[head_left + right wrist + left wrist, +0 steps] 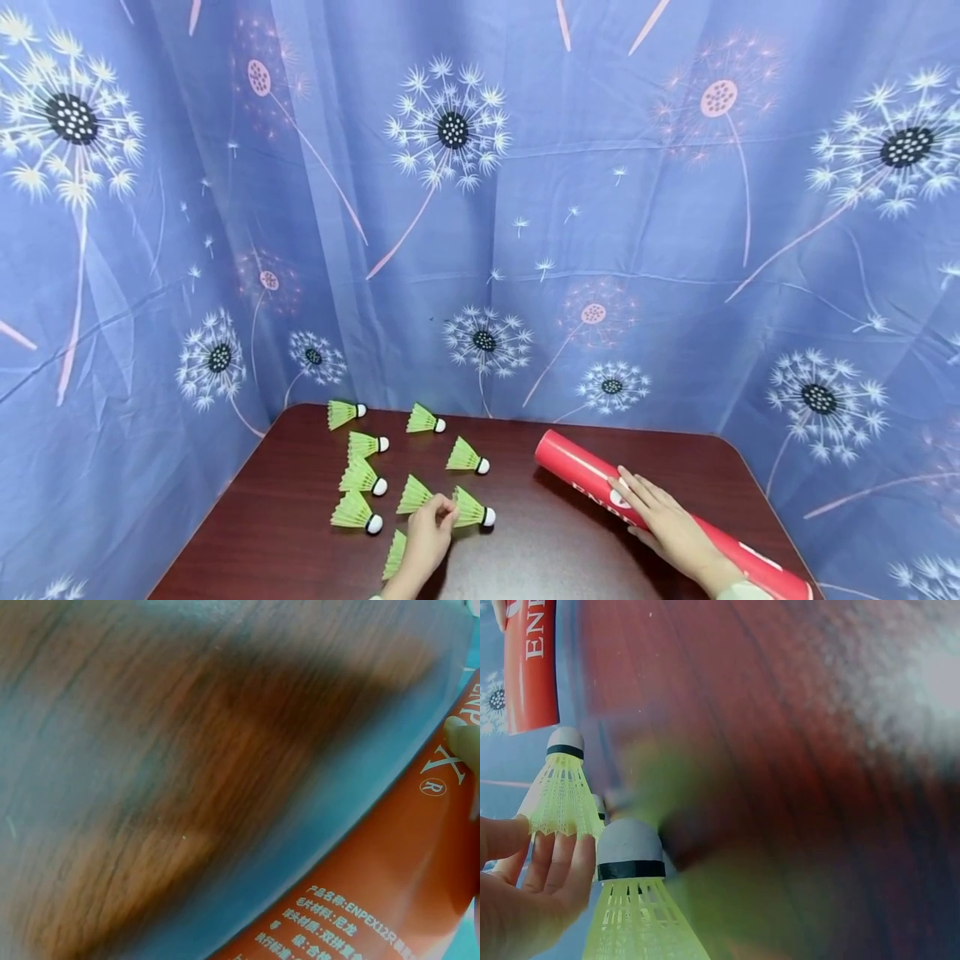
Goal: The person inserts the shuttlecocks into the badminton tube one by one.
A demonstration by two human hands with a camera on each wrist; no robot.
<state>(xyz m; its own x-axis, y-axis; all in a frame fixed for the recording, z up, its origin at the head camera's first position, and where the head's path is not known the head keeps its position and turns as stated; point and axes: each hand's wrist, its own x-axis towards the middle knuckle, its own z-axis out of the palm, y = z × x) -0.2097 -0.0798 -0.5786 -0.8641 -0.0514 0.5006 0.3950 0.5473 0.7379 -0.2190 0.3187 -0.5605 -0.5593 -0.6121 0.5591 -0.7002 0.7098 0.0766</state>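
Note:
My left hand pinches the skirt edge of a yellow-green shuttlecock with a white cork and black band. In the left wrist view, the thumb and fingers meet at that skirt's rim, its cork pointing toward the red tube. Another shuttlecock shows large beside the hand there. Just behind the hand lies one more shuttlecock, and one is partly hidden by the wrist. My right hand rests with extended fingers on a long red shuttlecock tube, which lies slanted across the table's right side.
Several more shuttlecocks lie on the left of the dark wooden table, among them a front one and a far one. A blue dandelion-print curtain hangs behind the table and along its sides.

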